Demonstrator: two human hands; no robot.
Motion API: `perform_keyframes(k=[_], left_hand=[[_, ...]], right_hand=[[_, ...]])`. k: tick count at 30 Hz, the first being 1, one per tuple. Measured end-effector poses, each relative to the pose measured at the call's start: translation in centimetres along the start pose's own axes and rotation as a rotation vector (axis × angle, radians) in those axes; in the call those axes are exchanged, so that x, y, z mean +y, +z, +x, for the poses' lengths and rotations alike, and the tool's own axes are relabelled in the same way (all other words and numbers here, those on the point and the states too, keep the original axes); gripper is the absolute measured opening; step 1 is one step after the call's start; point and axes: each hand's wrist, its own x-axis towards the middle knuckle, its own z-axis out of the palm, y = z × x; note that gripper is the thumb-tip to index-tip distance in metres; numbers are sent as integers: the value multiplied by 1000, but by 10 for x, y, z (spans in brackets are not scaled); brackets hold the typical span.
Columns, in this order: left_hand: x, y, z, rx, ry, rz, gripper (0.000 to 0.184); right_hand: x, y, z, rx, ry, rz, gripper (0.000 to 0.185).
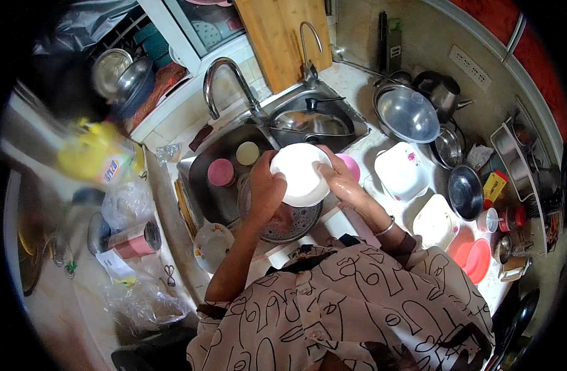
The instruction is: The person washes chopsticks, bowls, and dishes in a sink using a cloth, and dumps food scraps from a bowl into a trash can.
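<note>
Over the sink I hold a white bowl (pixel 301 175) between both hands. My left hand (pixel 268 185) grips its left rim, thumb on the near face. My right hand (pixel 342 176) closes on the right rim, its thumb also on the bowl and wet-looking. Below the bowl is a metal basin of sudsy water (pixel 289 232), partly hidden by my hands. In the left sink bowl (pixel 200 196) stand a pink cup (pixel 221 172) and a cream-coloured cup (pixel 247 153). Part of a pink dish (pixel 349 166) shows behind my right hand.
A curved faucet (pixel 225 65) rises behind the sink. A lidded pan (pixel 311 120) sits in the right sink bowl. White floral dishes (pixel 402 172), a metal bowl (pixel 408 114) and red bowls (pixel 478 261) line the right counter. A flowered bowl (pixel 213 247) and yellow jug (pixel 98 154) are left.
</note>
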Motion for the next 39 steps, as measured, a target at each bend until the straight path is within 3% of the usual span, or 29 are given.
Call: perform_keyframes(k=[2, 4, 8, 10, 17, 20, 25, 29, 31, 39], left_hand=[[2, 5, -4, -30, -112, -109, 44], [1, 12, -11, -39, -170, -567, 49], [13, 13, -20, -26, -115, -457, 54], [12, 17, -22, 93, -43, -401, 53], [18, 21, -21, 158, -11, -378, 52], [17, 23, -20, 193, -29, -366, 52], [10, 22, -17, 188, 20, -321, 51], [12, 27, -19, 216, 98, -193, 51], [14, 29, -19, 214, 168, -91, 51], [7, 32, -11, 280, 249, -119, 50]], right_hand=[[5, 1, 3, 28, -57, -46, 45], [3, 5, 2, 217, -44, 162, 40], [18, -1, 12, 232, -208, 8, 36], [19, -3, 17, 234, -327, -100, 30], [-2, 1, 7, 373, -373, -263, 25], [-4, 1, 4, 357, -324, -286, 29], [6, -2, 7, 317, -500, -319, 31], [6, -9, 12, 339, -502, -388, 31], [0, -16, 12, 298, -396, -484, 34], [-1, -20, 14, 178, -472, -342, 35]])
